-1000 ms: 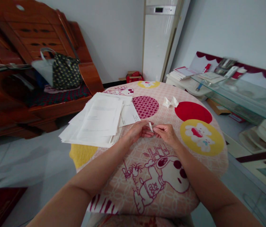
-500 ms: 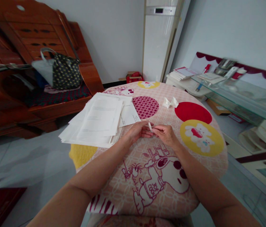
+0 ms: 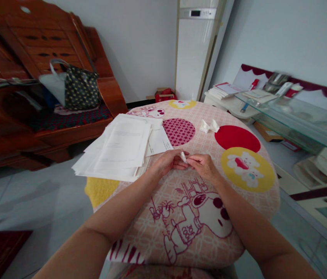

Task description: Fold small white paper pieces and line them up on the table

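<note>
A small piece of folded white paper (image 3: pixel 183 156) is held between both hands over the middle of the round table. My left hand (image 3: pixel 172 161) is closed on it, with the thumb and fingers around its left side. From the right, my right hand (image 3: pixel 202 164) pinches the paper's lower end with its fingertips. Farther back on the tablecloth (image 3: pixel 163 221) stand two small folded paper shapes (image 3: pixel 209 126), white and pointed. A loose stack of printed sheets (image 3: pixel 122 141) lies to the left of my hands.
A wooden bench (image 3: pixel 50 38) with a dotted bag (image 3: pixel 82 87) on it stands at the left. At the right, a glass shelf (image 3: pixel 302 116) and a low cabinet carry papers and containers. A tall white air conditioner (image 3: pixel 192 54) rises behind the table.
The folded paper has tilted slightly to the left between my fingers. Both hands stay almost in place, and the stack and paper shapes have not moved.
</note>
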The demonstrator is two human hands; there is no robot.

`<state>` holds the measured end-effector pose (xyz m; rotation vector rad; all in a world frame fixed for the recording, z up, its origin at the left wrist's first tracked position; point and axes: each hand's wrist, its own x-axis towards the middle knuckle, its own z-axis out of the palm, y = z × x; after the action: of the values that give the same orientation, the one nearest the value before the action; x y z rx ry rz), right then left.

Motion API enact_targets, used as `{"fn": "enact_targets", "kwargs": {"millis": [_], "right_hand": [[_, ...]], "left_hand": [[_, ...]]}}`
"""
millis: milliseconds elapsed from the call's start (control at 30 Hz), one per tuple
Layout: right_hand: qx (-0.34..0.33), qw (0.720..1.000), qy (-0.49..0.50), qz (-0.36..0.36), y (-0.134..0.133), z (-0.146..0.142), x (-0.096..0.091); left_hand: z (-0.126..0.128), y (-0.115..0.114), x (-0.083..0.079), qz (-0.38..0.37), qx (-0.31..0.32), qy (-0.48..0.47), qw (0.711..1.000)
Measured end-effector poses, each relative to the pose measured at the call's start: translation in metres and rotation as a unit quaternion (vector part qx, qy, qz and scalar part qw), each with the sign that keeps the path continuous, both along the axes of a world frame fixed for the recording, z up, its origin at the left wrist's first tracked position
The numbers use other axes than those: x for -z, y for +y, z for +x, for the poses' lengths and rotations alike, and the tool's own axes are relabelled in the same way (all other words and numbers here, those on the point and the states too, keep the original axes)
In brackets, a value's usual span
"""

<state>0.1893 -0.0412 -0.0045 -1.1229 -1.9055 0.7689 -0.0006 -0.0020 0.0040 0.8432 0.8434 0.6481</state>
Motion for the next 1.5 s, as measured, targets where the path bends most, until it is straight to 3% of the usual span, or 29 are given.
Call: {"fn": "enact_targets", "kwargs": {"millis": [133, 267, 467, 633, 900, 1167, 1500], "right_hand": [[0.001, 0.999, -0.025, 0.035, -0.001, -0.002, -0.002], [0.029, 0.989, -0.091, 0.115, -0.002, -0.005, -0.001], [0.115, 0.944, -0.18, 0.25, -0.003, -0.012, 0.005], [0.15, 0.918, -0.204, 0.304, -0.005, -0.015, 0.004], [0.13, 0.886, -0.233, 0.378, -0.008, -0.017, -0.001], [0.128, 0.909, -0.21, 0.337, -0.009, -0.019, 0.0], [0.179, 0.94, -0.188, 0.22, -0.008, -0.02, 0.004]], "left_hand": [[0.0, -0.002, -0.003, -0.004, -0.011, 0.001, 1.0], [0.002, -0.006, -0.005, 0.005, -0.028, -0.004, 1.0], [0.006, -0.007, 0.0, 0.029, -0.044, -0.042, 0.998], [0.007, -0.007, 0.002, 0.033, -0.033, -0.078, 0.996], [0.008, -0.005, 0.007, 0.063, -0.085, -0.133, 0.985], [0.004, -0.006, 0.003, 0.076, -0.086, -0.115, 0.987], [0.006, -0.006, 0.003, 0.128, -0.1, -0.061, 0.985]]}}
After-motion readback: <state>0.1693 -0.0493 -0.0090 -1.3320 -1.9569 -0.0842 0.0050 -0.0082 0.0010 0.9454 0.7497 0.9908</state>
